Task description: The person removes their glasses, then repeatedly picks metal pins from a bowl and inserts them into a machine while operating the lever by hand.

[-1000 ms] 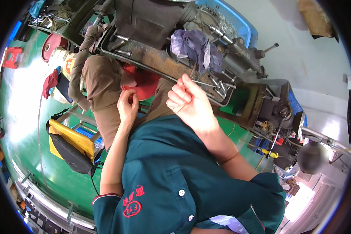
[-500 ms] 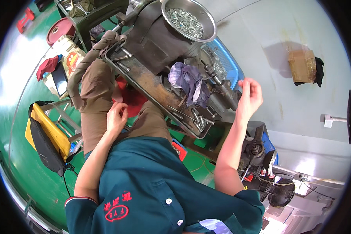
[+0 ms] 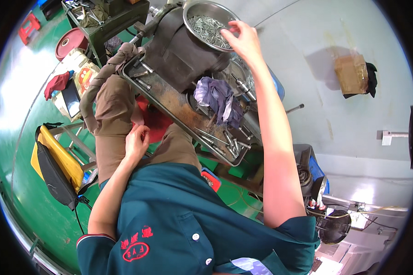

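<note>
My right hand (image 3: 244, 40) reaches over the right rim of a round metal bowl (image 3: 189, 28), its thumb and fingers apart. Many small metal pins (image 3: 209, 31) lie in the bowl, right by the fingertips. The bowl sits on top of a dark machine (image 3: 170, 50). My left hand (image 3: 137, 141) rests by my thigh with its fingers curled in; whether anything is between them is hidden. Below the bowl, a crumpled purple-grey rag (image 3: 215, 98) lies against the machine, beside a metal spindle (image 3: 244, 87).
A metal tray (image 3: 170, 106) under the machine carries wrenches and rods (image 3: 231, 144). A lever handle (image 3: 296, 108) sticks out to the right. A blue basket (image 3: 278, 87) is partly hidden behind my right arm. To the left are a yellow chair (image 3: 59, 158) and a green bench (image 3: 117, 20).
My right hand has moved up and left, from beside the spindle's right end to the bowl of pins. My left hand has barely moved.
</note>
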Demonstrator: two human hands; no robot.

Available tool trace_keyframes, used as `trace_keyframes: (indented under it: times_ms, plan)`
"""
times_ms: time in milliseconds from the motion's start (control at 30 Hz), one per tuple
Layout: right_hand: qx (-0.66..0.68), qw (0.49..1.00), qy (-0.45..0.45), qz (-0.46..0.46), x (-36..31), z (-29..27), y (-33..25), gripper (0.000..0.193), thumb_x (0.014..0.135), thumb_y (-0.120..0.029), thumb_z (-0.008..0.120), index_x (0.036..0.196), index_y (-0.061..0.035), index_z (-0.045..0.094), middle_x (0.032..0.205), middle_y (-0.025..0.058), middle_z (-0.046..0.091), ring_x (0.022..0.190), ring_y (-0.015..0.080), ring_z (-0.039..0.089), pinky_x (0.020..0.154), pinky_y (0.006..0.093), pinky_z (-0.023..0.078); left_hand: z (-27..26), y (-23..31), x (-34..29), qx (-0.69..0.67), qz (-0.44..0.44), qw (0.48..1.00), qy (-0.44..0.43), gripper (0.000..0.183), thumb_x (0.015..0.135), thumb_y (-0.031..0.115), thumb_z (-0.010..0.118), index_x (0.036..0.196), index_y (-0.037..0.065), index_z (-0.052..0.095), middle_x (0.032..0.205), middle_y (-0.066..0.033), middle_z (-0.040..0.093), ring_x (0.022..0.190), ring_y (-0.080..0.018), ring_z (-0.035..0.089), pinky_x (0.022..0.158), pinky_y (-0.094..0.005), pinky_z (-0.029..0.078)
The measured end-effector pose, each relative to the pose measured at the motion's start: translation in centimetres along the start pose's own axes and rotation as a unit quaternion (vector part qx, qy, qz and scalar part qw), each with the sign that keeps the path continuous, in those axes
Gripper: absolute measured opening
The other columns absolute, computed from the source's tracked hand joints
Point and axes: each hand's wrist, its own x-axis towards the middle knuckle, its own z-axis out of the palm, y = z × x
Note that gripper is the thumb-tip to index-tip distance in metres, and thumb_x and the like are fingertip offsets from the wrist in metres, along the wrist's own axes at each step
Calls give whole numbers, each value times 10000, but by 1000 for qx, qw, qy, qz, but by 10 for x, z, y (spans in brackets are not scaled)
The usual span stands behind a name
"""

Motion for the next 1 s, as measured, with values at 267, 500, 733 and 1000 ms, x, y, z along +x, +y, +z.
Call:
trace_keyframes:
  times_ms: [267,500,733,1000]
  plan:
    - [-55,993,-103,33,20,25,7,331,635,-368,625,836,-105,634,785,61,630,813,247,574,747,353,442,-15,23,3,9,26,999,-27,94,685,2,526,774,33,537,720,-120,500,625,-270,529,539,-341,426]
    - [-116,983,-138,-10,24,27,-1,167,651,-239,604,780,-138,638,784,90,620,835,290,557,742,381,444,-88,83,74,112,282,930,209,172,637,-64,544,786,24,544,769,-108,513,701,-258,522,607,-321,437]
    - [-22,994,-103,6,19,25,1,166,656,-210,608,774,-96,633,706,84,613,688,210,591,659,320,443,-130,35,120,309,133,900,278,427,664,218,592,1055,92,477,1033,-115,463,978,-266,451,807,-367,353]
    - [371,921,89,80,10,-4,13,151,677,-103,606,774,13,603,711,58,608,659,102,549,624,225,430,-131,14,117,337,21,936,100,466,656,267,589,1054,65,456,961,-141,496,869,-292,519,733,-371,397]
